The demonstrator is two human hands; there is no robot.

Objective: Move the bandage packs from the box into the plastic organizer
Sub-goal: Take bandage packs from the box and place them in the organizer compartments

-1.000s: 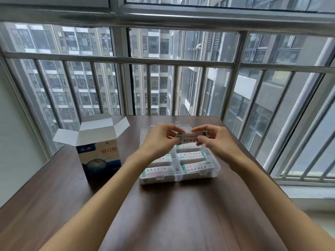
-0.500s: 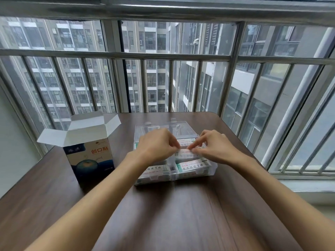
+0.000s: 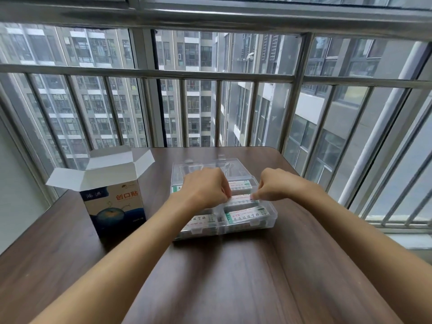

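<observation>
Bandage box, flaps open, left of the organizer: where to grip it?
Take the bandage box by its two side walls, below the flaps, coming from the front. It stands upright, and the spread flaps make a top-down grab awkward. The organizer sits apart on its right, so that side looks reachable.

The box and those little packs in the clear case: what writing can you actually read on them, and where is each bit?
"创口贴": large orange characters on the front of the box.
Dark brand characters at the box's upper left: too stylised to read.
Small print at the box's lower right: too small.
Red and green print on the bandage packs in the plastic organizer: blurred, not readable.
No other writing is visible.
</observation>
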